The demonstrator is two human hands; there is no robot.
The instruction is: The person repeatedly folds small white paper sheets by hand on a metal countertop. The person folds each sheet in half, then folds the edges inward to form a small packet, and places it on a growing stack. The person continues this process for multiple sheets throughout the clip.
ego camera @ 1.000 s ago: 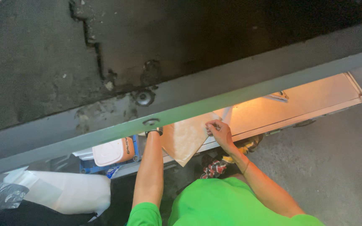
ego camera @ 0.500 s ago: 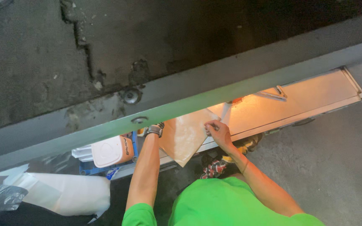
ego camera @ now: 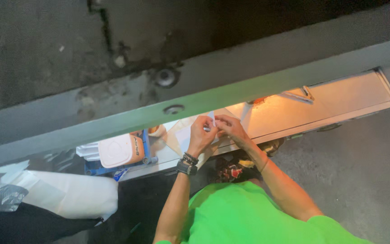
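Both hands, left hand (ego camera: 200, 133) and right hand (ego camera: 231, 128), pinch a small white slip (ego camera: 211, 119) over the lit workbench (ego camera: 339, 101), a grey beam (ego camera: 258, 77) at 12 o'clock hiding the bench's far side, white case (ego camera: 116, 150) at 9 o'clock, white bundle (ego camera: 68, 194) at 8.

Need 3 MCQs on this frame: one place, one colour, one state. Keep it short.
1. Where is the white box?
A. left of the hands
B. right of the hands
C. on the green shirt

2. What colour is the shirt?
A. red
B. green
C. white

3. How are the left hand and right hand placed?
A. far apart
B. behind the back
C. close together on a white slip

Key: 1 A, the box sits on the shelf left of the wrists. 2 B, bright green fabric. 3 C, both hands meet at the slip.
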